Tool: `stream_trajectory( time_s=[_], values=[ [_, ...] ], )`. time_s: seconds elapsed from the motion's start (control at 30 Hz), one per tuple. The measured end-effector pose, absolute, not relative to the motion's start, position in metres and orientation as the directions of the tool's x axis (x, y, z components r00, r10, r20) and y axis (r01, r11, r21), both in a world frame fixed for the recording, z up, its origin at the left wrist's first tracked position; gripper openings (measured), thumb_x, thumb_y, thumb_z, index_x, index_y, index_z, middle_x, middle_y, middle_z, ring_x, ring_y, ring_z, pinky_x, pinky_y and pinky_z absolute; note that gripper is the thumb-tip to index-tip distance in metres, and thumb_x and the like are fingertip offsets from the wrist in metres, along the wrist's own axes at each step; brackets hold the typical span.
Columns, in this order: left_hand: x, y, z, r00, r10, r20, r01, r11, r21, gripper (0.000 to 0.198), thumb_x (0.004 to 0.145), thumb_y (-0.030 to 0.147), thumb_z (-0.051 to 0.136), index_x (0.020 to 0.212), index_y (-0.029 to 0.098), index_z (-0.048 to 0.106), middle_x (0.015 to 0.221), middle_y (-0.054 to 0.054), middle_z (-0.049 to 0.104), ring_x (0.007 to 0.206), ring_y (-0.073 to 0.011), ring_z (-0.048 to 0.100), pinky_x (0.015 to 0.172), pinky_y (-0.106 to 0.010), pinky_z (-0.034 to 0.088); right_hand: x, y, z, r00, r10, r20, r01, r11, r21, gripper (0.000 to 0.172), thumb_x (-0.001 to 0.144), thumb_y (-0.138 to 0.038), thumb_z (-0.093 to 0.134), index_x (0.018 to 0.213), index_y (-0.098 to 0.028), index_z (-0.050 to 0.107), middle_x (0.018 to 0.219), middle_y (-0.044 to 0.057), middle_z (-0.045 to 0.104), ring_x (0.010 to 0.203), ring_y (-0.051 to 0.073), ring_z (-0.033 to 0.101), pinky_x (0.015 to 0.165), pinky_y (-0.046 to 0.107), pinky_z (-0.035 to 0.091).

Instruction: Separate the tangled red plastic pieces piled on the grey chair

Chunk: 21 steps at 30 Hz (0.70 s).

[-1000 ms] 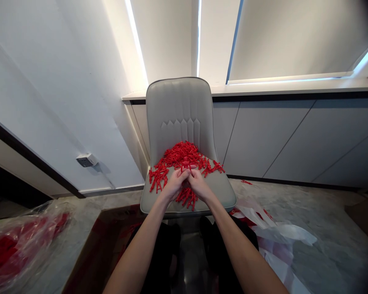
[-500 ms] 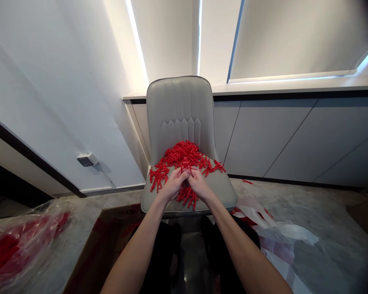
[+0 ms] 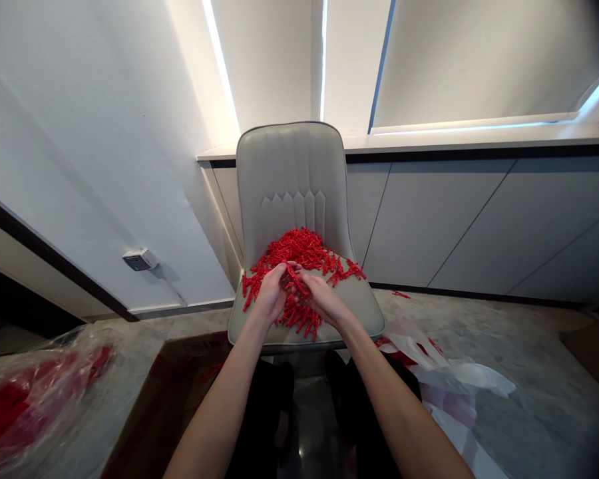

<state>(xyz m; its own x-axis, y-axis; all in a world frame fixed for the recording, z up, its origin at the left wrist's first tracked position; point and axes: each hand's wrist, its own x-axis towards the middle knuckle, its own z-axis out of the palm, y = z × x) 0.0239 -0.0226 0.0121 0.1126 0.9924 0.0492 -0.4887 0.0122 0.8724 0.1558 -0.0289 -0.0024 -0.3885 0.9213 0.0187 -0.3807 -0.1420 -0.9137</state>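
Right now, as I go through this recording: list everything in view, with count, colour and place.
small plastic pieces: many, red, heaped on the seat
chair: one, grey, ahead, facing the person
wall box: one, grey-white, on the left wall
cabinet: one, grey, behind the chair
plastic bag: one, white, on the floor at right
clear bag: one, holding red contents, on the floor at left
cardboard box: one, brown, below the chair
left hand: one, bare, at the pieces
right hand: one, bare, at the pieces
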Motion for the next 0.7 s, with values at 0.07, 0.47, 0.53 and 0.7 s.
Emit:
stream_trajectory(
  time_s=[0.07, 0.47, 0.53, 0.7],
  values=[
    [0.025, -0.023, 0.014, 0.141, 0.99, 0.027, -0.522, 0.051, 0.851, 0.027, 0.083, 0.038, 0.067, 0.093, 0.013, 0.069, 0.085, -0.007, 0.071, 0.069, -0.0136, 0.063, 0.058, -0.023, 0.047, 0.157, -0.03, 0.0, -0.44, 0.897, -0.053, -0.466, -0.279, -0.84, 0.044, 0.084, -0.061, 0.065, 0.088, -0.018, 0.065, 0.072, 0.0, 0.06, 0.057, 0.011, 0.051, 0.055, 0.024, 0.042],
    [0.028, -0.032, 0.022, 0.247, 0.969, -0.011, -0.438, 0.121, 0.891, 0.043, 0.088, 0.048, 0.061, 0.114, 0.015, 0.068, 0.082, -0.006, 0.072, 0.046, -0.0086, 0.052, 0.037, -0.02, 0.039, 0.149, -0.036, 0.0, -0.489, 0.871, 0.032, -0.549, -0.28, -0.787, 0.039, 0.076, -0.054, 0.078, 0.08, -0.018, 0.064, 0.068, -0.002, 0.055, 0.058, 0.01, 0.047, 0.058, 0.025, 0.042],
    [0.03, -0.032, 0.021, 0.198, 0.978, 0.057, -0.432, 0.036, 0.901, 0.044, 0.086, 0.048, 0.065, 0.112, 0.013, 0.069, 0.095, -0.011, 0.074, 0.056, -0.0111, 0.06, 0.039, -0.019, 0.041, 0.147, -0.034, -0.002, -0.394, 0.914, 0.099, -0.568, -0.157, -0.808, 0.039, 0.075, -0.054, 0.079, 0.081, -0.018, 0.065, 0.069, -0.003, 0.056, 0.059, 0.01, 0.047, 0.059, 0.025, 0.042],
    [0.028, -0.03, 0.017, 0.098, 0.987, 0.126, -0.378, -0.08, 0.922, 0.039, 0.079, 0.039, 0.075, 0.107, 0.013, 0.071, 0.096, -0.009, 0.074, 0.054, -0.0085, 0.057, 0.039, -0.019, 0.04, 0.145, -0.029, -0.008, -0.307, 0.94, 0.152, -0.447, -0.001, -0.894, 0.036, 0.079, -0.054, 0.074, 0.086, -0.019, 0.065, 0.068, -0.003, 0.057, 0.057, 0.011, 0.052, 0.057, 0.026, 0.043]
  ],
)
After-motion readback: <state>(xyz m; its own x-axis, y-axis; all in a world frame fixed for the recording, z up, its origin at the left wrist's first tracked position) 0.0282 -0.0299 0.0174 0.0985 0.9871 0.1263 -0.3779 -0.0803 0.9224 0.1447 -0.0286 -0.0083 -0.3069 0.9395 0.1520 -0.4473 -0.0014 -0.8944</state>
